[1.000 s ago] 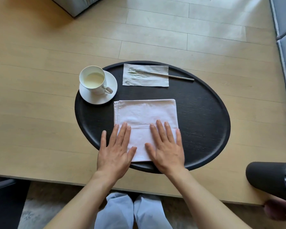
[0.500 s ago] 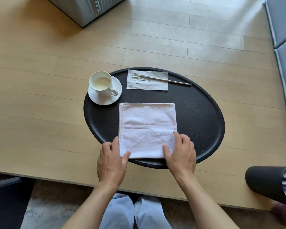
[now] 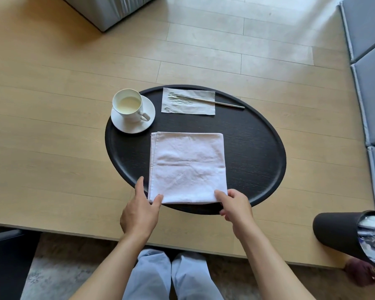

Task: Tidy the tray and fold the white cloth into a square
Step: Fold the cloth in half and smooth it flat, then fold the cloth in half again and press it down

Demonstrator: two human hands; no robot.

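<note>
A white cloth (image 3: 187, 167), folded to a near-square, lies flat on the black oval tray (image 3: 256, 152). My left hand (image 3: 140, 212) pinches the cloth's near left corner between thumb and fingers. My right hand (image 3: 236, 204) grips the near right corner in the same way. At the tray's far left stands a white cup of pale liquid (image 3: 128, 106) on a white saucer (image 3: 133, 124). A small grey napkin (image 3: 188, 101) with a thin metal utensil (image 3: 225, 103) across it lies at the tray's far edge.
The tray rests on a light wooden table (image 3: 52, 126) whose near edge runs just below my hands. A dark cylindrical container (image 3: 342, 232) lies tilted at the right. Grey cushions (image 3: 368, 61) line the right side; a grey box (image 3: 108, 9) is at the top.
My hands slid back from lying flat on the cloth to its near edge and now pinch the two near corners. The view has shifted, so the tray sits farther away.
</note>
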